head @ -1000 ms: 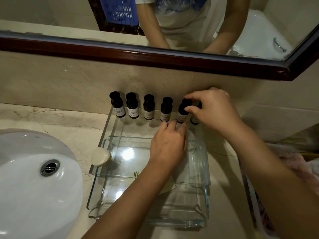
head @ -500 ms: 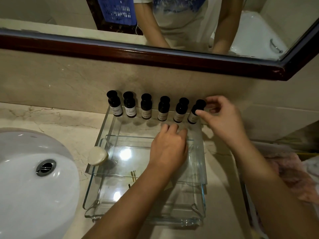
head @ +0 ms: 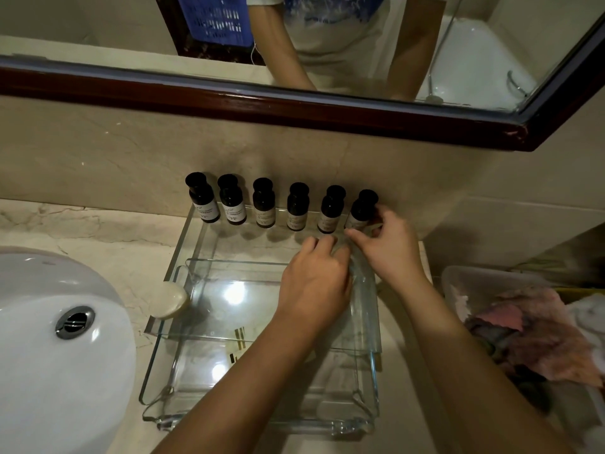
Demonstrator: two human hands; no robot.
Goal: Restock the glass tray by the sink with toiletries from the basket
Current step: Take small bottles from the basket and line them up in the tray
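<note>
Nearest, the tray [head: 262, 424] sits on the counter [head: 82, 231], between the sink [head: 39, 355] on the left and the basket [head: 458, 280] on the right (only crumpled pinkish cloth shows in the basket; any toiletries there are hidden). A soap [head: 170, 301] rests at the tray's left edge, about halfway back.

Further in, the left hand [head: 314, 283] lies on the glass right of centre with its fingers loosely extended and pressing down. It seems to hold nothing, though glare on the glass makes that hard to confirm. Just beyond it and to its right, the right hand [head: 391, 249] pinches the base of the end bottle [head: 360, 211] between thumb and fingers. That bottle stands at the right end of the row.

Six bottles [head: 263, 204] in all line the tray's far edge, close to the wall. They are dark and black-capped, with their labels facing near and an even gap between them. Above them runs the dark wood frame of the mirror [head: 98, 21].

By my reading, the bottle row is all but done: six are in place and the last is being squared up. What remains is to release it, then bring whatever other items the basket offers to the open glass nearer the person.
</note>
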